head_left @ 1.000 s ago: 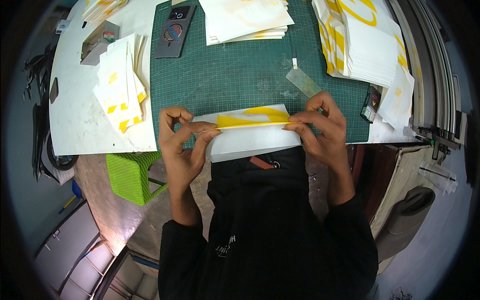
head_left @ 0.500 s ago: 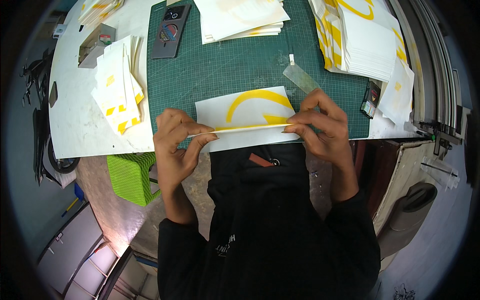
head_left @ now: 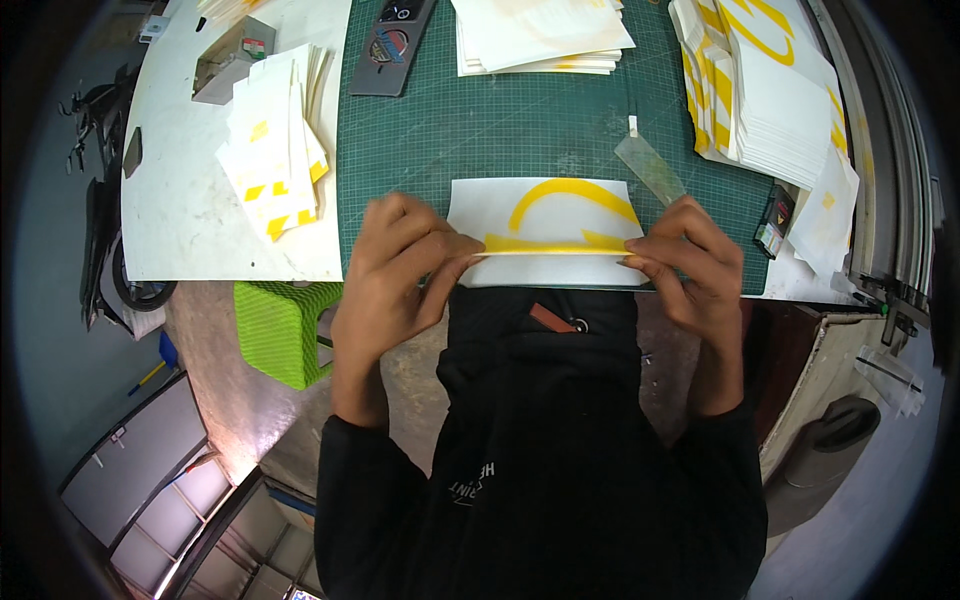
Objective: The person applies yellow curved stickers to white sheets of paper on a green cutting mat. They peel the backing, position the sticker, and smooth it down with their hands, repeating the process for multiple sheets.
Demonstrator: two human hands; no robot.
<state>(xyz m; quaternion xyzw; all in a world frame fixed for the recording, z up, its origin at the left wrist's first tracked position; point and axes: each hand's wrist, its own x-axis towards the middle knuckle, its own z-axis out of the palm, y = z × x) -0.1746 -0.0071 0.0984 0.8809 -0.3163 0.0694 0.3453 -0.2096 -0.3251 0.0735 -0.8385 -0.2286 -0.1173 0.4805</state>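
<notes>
A white paper sheet (head_left: 575,217) printed with a yellow arc and band lies at the near edge of the green cutting mat (head_left: 480,125). It has a raised crease running left to right across it. My left hand (head_left: 405,265) pinches the crease's left end between thumb and fingers. At the opposite end, my right hand (head_left: 695,262) pinches the same fold with thumb and forefinger. The paper's near part hangs toward the table edge, close to my black clothing. Just beyond my right hand rests a clear plastic strip (head_left: 652,170).
A white paper stack (head_left: 545,38) and a dark phone (head_left: 393,45) lie farther back. Yellow-marked stacks stand right (head_left: 775,120) and left (head_left: 265,135). A small black packet (head_left: 775,220) is at the mat's right edge, a grey box (head_left: 232,60) far left, a green stool (head_left: 280,335) below.
The view has shifted, so things on the table appear farther right. The sheet now lies straighter, its crease more level. Both hands still pinch the fold.
</notes>
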